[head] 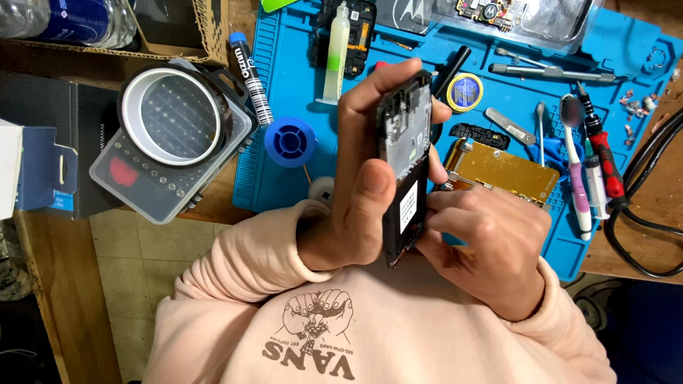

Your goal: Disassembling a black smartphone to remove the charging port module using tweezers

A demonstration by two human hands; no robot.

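The phone [405, 167] stands upright between both hands, above the mat [284, 85].

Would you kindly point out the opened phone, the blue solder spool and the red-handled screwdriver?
opened phone [405, 163], head view, on its black inner frame.
blue solder spool [291, 141], head view, on its round top face.
red-handled screwdriver [606, 160], head view, on the red grip.

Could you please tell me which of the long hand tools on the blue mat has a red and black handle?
It is the red-and-black-handled screwdriver at the mat's right edge, beside the white and pink toothbrush. The slim metal tools above are plain silver.
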